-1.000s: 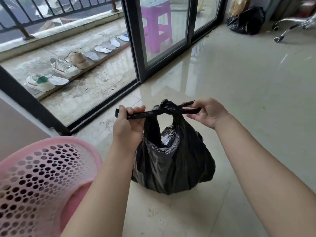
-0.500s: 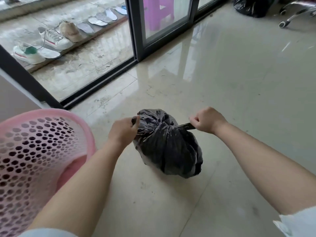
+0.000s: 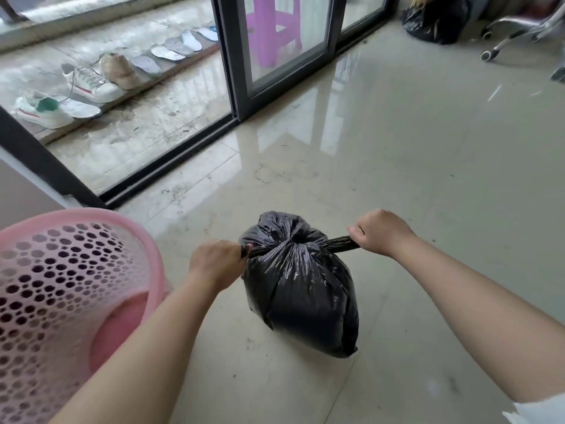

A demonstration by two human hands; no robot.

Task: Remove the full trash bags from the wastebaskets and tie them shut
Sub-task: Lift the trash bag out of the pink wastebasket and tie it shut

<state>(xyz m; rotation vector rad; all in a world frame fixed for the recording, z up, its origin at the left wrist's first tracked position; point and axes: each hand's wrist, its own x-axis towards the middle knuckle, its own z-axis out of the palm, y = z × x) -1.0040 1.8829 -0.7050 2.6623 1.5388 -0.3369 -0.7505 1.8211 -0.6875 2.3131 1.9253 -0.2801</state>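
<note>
Wastebasket left of trash bag, both on floor

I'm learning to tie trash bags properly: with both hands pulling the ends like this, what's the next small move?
Probably cross the two ends again for a second knot: the left hand and right hand grip them, and the black bag neck already looks cinched.

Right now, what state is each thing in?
Bag: on the floor, neck knotted, ends pulled apart.
Left hand: grips the bag's left end.
Right hand: grips the right end.
Basket: no bag inside.
Sliding door: partly open.
</note>
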